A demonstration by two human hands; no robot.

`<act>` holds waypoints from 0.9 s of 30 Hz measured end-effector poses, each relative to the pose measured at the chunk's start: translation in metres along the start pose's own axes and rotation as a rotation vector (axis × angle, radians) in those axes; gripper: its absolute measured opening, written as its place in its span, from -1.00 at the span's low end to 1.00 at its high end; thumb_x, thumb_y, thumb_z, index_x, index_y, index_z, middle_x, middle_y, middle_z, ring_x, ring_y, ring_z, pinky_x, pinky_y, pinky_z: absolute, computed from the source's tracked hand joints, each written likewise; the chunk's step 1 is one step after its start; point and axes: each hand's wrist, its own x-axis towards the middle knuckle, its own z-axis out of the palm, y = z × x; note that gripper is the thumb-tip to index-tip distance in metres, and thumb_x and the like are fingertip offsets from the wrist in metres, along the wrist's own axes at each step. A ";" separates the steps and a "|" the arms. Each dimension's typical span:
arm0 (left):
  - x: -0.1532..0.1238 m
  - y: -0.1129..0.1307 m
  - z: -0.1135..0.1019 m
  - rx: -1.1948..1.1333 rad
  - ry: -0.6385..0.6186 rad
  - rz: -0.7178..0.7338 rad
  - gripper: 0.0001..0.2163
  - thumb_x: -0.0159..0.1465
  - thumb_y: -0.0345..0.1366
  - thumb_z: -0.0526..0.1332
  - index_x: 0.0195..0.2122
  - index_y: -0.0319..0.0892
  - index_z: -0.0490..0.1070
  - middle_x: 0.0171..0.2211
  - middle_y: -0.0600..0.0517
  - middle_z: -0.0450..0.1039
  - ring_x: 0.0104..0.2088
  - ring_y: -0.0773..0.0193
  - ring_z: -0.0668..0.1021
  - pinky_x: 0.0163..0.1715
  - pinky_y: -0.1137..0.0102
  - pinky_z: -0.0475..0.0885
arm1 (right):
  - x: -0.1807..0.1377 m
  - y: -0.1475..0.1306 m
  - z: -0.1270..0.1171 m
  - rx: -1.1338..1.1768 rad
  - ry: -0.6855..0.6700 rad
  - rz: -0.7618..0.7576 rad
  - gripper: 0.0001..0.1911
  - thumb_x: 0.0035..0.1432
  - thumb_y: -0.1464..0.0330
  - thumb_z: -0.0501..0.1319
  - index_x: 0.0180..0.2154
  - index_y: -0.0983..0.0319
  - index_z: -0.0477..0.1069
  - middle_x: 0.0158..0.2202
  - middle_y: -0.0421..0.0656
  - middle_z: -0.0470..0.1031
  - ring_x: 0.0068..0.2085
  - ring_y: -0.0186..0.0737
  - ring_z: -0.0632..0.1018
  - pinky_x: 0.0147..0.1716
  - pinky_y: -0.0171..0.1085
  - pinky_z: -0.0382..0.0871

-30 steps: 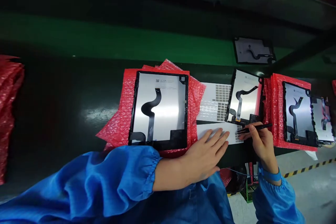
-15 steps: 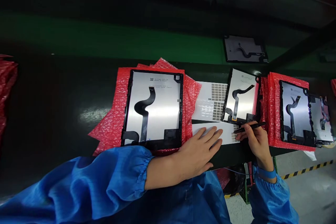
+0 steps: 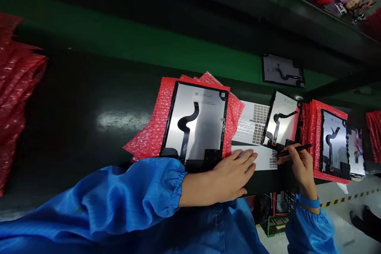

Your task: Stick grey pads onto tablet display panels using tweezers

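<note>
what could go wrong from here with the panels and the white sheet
The black pointed tool in the right hand is close to the right-hand panel; a slip might scratch it.

The left sleeve overlaps the near edge of the left-hand panel in view and could nudge it, though contact is unclear.

The white sheet might shift if the left hand lifts.

White sheet kinda half covered by left hand, palm down. Black tweezers held in right hand, tips pointed at grey squares on sheet's right end. Panel laid on red bubble wrap, bottom edge partly blocked by left sleeve. Another panel parked just beyond tweezers.
</note>
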 end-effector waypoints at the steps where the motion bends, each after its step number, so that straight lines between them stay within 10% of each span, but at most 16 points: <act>1: -0.001 0.000 0.001 0.004 0.010 -0.006 -0.31 0.35 0.11 0.30 0.33 -0.33 0.41 0.48 -0.26 0.19 0.46 -0.14 0.26 0.35 0.08 0.24 | 0.001 0.002 -0.001 -0.024 0.002 0.013 -0.59 0.29 -0.05 0.37 -0.28 0.16 0.50 -0.53 -0.15 0.64 -0.58 -0.09 0.65 -0.56 -0.19 0.58; 27: -0.002 -0.002 0.006 -0.025 0.009 0.007 -0.36 0.36 0.04 0.32 0.32 -0.32 0.40 0.49 -0.27 0.18 0.46 -0.15 0.26 0.35 0.07 0.23 | -0.002 0.002 0.002 0.061 -0.025 0.027 -0.57 0.28 -0.06 0.36 -0.32 0.15 0.44 -0.52 -0.23 0.62 -0.63 -0.19 0.59 -0.63 -0.25 0.46</act>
